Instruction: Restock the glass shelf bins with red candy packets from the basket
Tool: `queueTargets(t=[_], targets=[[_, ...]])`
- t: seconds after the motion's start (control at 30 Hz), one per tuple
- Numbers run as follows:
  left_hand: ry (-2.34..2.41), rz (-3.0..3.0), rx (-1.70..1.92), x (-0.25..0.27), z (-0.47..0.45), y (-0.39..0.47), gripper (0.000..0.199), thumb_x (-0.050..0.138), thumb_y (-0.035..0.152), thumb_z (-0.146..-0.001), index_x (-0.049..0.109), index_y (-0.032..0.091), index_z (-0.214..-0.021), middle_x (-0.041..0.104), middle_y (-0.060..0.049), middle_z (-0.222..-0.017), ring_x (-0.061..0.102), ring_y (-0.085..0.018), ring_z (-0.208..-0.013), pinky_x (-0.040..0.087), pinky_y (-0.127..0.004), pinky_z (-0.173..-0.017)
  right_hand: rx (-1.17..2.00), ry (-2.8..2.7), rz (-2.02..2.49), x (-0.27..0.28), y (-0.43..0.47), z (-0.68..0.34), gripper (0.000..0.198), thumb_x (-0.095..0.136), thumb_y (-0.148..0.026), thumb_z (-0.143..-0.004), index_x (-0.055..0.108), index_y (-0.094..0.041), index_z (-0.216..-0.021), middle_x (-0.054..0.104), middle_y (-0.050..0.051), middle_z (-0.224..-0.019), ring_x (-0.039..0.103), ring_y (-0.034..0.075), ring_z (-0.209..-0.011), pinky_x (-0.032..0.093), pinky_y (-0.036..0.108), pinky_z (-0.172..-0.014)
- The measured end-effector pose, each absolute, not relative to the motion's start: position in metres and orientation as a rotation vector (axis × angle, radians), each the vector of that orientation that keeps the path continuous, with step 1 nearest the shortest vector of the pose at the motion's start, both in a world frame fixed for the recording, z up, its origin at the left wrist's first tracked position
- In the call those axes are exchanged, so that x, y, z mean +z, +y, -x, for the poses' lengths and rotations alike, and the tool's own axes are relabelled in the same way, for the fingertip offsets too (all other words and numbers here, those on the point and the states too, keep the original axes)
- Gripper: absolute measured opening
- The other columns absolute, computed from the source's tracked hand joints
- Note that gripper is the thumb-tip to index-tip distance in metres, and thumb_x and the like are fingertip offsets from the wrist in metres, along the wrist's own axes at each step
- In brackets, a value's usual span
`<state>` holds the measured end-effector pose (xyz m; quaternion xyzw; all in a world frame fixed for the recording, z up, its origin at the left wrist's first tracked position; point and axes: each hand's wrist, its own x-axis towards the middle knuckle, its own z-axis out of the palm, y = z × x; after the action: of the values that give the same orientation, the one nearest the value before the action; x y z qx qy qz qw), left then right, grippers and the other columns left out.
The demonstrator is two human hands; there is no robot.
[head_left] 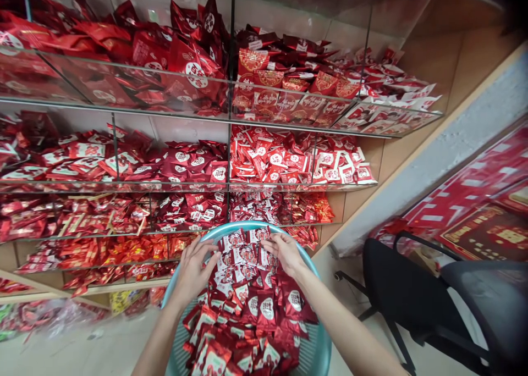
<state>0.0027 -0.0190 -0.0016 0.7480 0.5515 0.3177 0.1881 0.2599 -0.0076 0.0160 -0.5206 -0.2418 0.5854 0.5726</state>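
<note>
A teal plastic basket (pixel 324 343) full of small red packets stands below me. Rows of dark red packets with white printing (pixel 243 255) lie at its far end. Over the left side of these rows, my left hand (pixel 197 267) is open, its fingers apart and no packet in it. My right hand (pixel 287 252) lies on the right side, its fingers stretched out and touching the upper packets. Nearer to me are dark red packets with white oval labels (pixel 267 309) and red-and-white packets (pixel 216 357), heaped loosely.
Behind the basket rises a shelf unit with clear glass fronts (pixel 165 186), its compartments holding many red packets (pixel 198 161). A black office chair (pixel 406 293) stands at the right. Plastic bags (pixel 53 318) lie on the floor under the shelves at the left.
</note>
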Motion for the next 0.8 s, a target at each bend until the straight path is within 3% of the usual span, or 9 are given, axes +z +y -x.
queueTargets(t=[0.3, 0.43, 0.57, 0.8], targets=[[1.541, -2.104, 0.903, -0.002, -0.002, -0.019, 0.025, 0.045, 0.043, -0.085, 0.061, 0.027, -0.095, 0.062, -0.001, -0.115, 0.034, -0.025, -0.129, 0.027, -0.049, -0.105, 1.344, -0.609, 1.274, 0.014, -0.006, -0.255, 0.021, 0.072, -0.027, -0.064, 0.054, -0.017, -0.065, 0.062, 0.000, -0.065, 0.068, 0.015, -0.068, 0.055, 0.027, -0.071], [1.545, -2.095, 0.896, -0.001, -0.003, -0.019, 0.025, 0.045, 0.043, -0.085, 0.061, 0.027, -0.094, 0.063, -0.001, -0.114, 0.034, -0.025, -0.129, 0.027, -0.049, -0.104, 1.284, -0.718, 1.359, 0.009, -0.005, -0.257, 0.022, 0.070, -0.033, -0.062, 0.055, -0.018, -0.068, 0.061, -0.002, -0.059, 0.063, 0.013, -0.053, 0.051, 0.025, -0.056], [1.552, -2.092, 0.883, -0.001, -0.003, -0.019, 0.026, 0.044, 0.044, -0.085, 0.061, 0.027, -0.095, 0.063, -0.001, -0.115, 0.033, -0.025, -0.129, 0.026, -0.050, -0.105, 1.106, -0.962, 1.510, 0.004, -0.004, -0.260, 0.024, 0.062, -0.042, -0.067, 0.057, -0.019, -0.068, 0.053, -0.004, -0.047, 0.049, 0.011, -0.041, 0.037, 0.023, -0.042], [1.541, -2.083, 0.896, -0.001, -0.003, -0.020, 0.025, 0.045, 0.043, -0.085, 0.061, 0.027, -0.094, 0.062, -0.001, -0.115, 0.032, -0.026, -0.129, 0.026, -0.050, -0.105, 0.556, -1.425, 1.705, 0.004, 0.001, -0.273, 0.034, 0.048, -0.044, -0.079, 0.057, -0.019, -0.058, 0.057, 0.001, -0.060, 0.049, 0.015, -0.058, 0.038, 0.027, -0.060]])
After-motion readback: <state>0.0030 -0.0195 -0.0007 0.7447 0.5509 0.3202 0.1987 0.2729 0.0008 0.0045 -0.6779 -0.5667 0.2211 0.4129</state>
